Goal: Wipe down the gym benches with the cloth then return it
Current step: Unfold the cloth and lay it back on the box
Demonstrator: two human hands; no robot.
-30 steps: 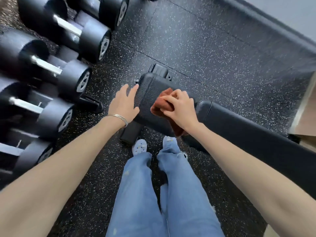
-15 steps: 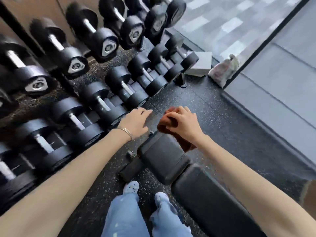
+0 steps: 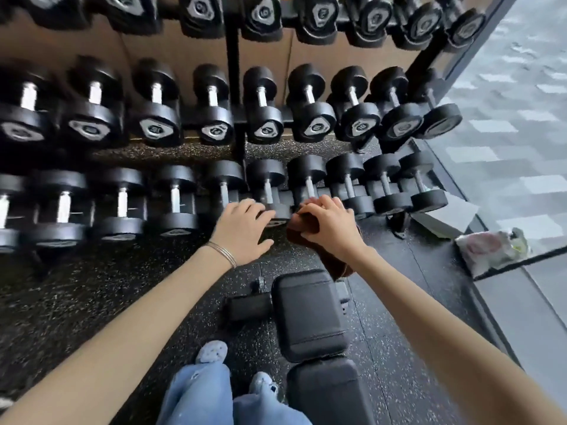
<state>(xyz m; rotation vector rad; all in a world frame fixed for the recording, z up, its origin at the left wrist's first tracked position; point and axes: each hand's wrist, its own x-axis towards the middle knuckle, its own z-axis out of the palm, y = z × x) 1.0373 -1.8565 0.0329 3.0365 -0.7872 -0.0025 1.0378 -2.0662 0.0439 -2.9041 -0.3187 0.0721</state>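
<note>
A black padded gym bench (image 3: 308, 317) stands on the floor in front of my legs, its seat pad nearest the rack. My right hand (image 3: 329, 223) grips a brown cloth (image 3: 333, 262), which hangs down from my fist above and beyond the bench's far end, off the pad. Beside it, my left hand (image 3: 244, 230) is held out with relaxed, spread fingers and holds nothing; a thin bracelet circles its wrist.
A three-tier rack of black dumbbells (image 3: 264, 118) fills the space right ahead. A grey slab (image 3: 445, 217) and a plastic bag (image 3: 491, 248) lie on the floor at the right by a glass wall. Speckled black rubber flooring (image 3: 76, 302) spreads to the left.
My view has swung up from the bench to the dumbbell rack. My right hand has lifted the cloth off the bench pad, and both hands are now raised toward the rack.
</note>
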